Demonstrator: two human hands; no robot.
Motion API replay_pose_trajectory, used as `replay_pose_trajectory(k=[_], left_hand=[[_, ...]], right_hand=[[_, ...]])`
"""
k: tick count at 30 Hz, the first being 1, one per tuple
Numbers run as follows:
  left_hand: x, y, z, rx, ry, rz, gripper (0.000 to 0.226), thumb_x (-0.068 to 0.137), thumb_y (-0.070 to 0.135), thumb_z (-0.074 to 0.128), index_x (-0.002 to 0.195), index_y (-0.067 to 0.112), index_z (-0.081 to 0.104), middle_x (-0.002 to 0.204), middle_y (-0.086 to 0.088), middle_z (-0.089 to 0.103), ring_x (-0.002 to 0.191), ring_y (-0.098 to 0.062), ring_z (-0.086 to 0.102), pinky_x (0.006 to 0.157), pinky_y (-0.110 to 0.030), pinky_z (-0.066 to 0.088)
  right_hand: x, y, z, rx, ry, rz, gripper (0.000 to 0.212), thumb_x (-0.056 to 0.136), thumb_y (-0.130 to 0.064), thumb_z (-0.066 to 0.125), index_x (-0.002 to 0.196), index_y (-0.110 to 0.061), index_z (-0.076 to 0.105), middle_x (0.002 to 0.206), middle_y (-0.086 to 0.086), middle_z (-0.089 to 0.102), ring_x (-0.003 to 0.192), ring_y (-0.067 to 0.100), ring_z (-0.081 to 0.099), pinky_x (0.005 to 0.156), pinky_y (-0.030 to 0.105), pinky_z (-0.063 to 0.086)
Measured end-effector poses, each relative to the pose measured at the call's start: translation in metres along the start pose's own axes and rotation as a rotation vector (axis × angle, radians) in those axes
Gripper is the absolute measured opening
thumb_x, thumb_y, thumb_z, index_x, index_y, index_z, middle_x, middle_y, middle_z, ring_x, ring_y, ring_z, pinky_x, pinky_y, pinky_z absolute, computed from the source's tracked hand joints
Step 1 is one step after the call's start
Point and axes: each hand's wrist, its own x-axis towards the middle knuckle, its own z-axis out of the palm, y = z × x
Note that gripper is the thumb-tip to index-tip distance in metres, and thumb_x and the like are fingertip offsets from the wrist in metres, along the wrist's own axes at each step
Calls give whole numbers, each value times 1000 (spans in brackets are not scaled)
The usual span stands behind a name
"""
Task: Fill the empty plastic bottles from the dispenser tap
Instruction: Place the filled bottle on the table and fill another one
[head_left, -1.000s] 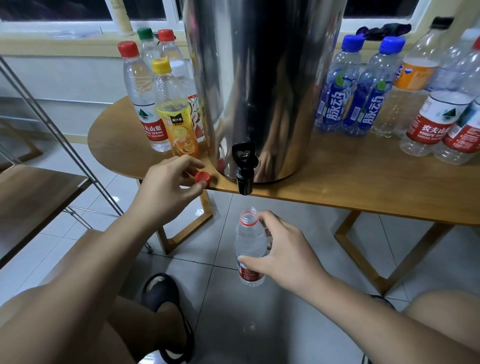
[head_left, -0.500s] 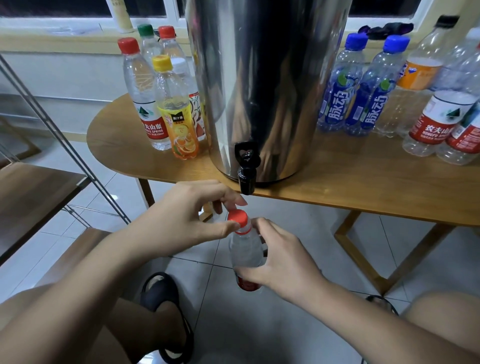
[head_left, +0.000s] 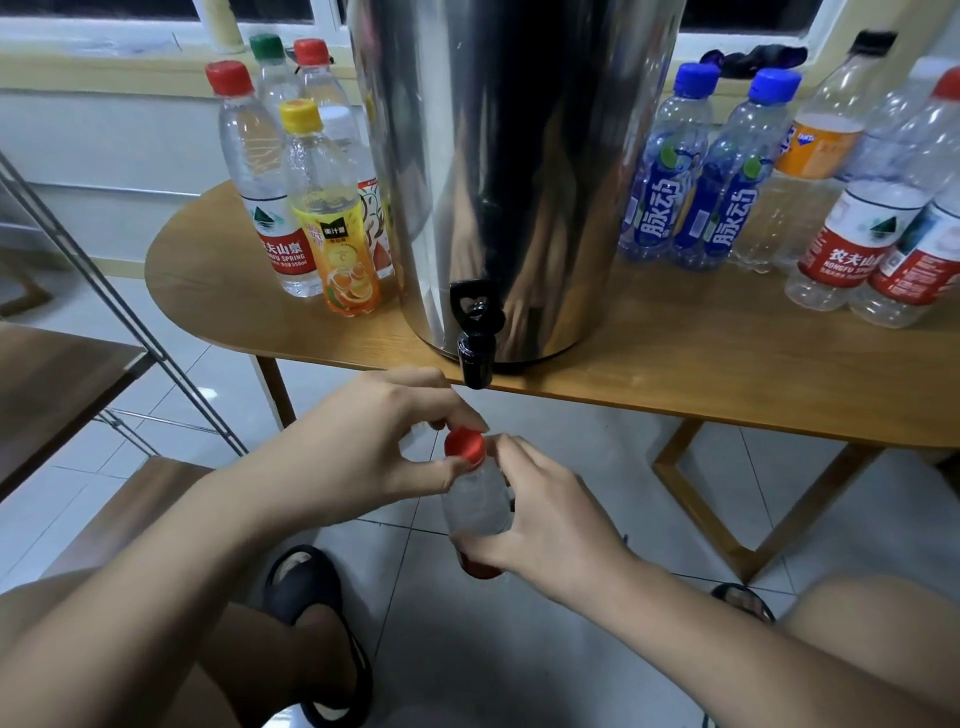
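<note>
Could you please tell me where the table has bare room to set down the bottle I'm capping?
Two patches: the table's rounded left end, left of the yellow-capped juice bottle, and the front strip right of the tap, before the blue-capped bottles. It is crowded on both sides of the dispenser, toward the window.

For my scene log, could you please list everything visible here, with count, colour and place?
dispenser: one, stainless steel, centre of table.
tap: one, black, dispenser's base, over table edge.
table: one, light wood, across the view.
held bottle: one, clear, below the tap.
cap: one, red, on the held bottle.
left bottles: five, clear, caps red, green, red, yellow, white; table, left of dispenser.
blue-capped bottles: two, blue labels, right of dispenser.
orange-labelled bottle: one, black cap, beside those.
red-labelled bottles: at least two, far right.
sandals: two, black, tiled floor.
left-hand grip: one, pinches the cap.
right-hand grip: one, holds the held bottle.
</note>
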Motion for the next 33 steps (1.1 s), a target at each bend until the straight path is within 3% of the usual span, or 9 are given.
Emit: replay_pose_trajectory(k=[3,5,7,9,14,19,24,29,33], left_hand=[[-1,0,-1,-17,-48,28,33,94,30,83,123,42,75,115,18,68,114,-11,65,90,-24,52],[-2,0,0,-24,-21,1,34,91,49,83,123,43,74,114,21,66,112,-9,64,87,-18,49],[-2,-2,2,42,33,-22,46,86,77,73,115,42,72,107,23,63,104,-7,63,82,-25,53],[-2,-3,4,86,75,-10,51,85,85,66,105,38,70,98,22,60,94,-7,61,77,-31,56],[2,-6,7,67,21,15,32,88,67,77,106,43,69,100,24,60,92,-7,63,76,-36,58],[4,-12,13,64,1,21,34,89,45,86,118,48,68,107,26,60,98,-5,65,79,-34,59],[3,-2,5,72,-43,107,38,97,25,83,130,41,74,118,24,66,110,-3,66,90,-30,58],[-2,4,2,105,14,38,49,92,78,65,121,39,74,104,21,64,95,-2,64,80,-29,57],[0,6,7,143,66,-8,39,91,69,67,101,32,73,90,18,62,80,-5,61,70,-32,56]], right_hand=[[0,0,0,0,-1,-3,65,80,-54,83,133,-41,47,119,-17,56,107,12,62,89,41,58],[0,-1,0,-7,-9,-6,65,81,-54,83,132,-42,46,119,-18,56,108,11,61,89,40,58],[0,-1,-1,-11,-13,0,60,81,-54,83,127,-44,45,117,-19,55,105,11,61,87,39,58],[0,-2,-1,-16,-13,4,56,82,-54,82,122,-45,45,114,-18,55,101,11,60,84,39,57],[-1,-2,-2,-28,-13,0,58,82,-53,82,126,-46,44,116,-19,54,103,11,59,84,37,56],[0,-1,-2,-34,-4,7,67,80,-55,83,134,-46,45,122,-22,55,107,10,60,88,36,56],[1,-1,-3,-24,-1,14,71,79,-55,84,138,-48,44,126,-21,57,113,10,61,93,38,57],[2,-1,-3,-35,-14,8,67,79,-57,82,133,-47,43,122,-21,56,108,10,61,88,39,57],[1,-3,-2,-46,-30,-7,68,80,-59,83,134,-47,44,124,-21,56,111,9,60,92,35,55]])
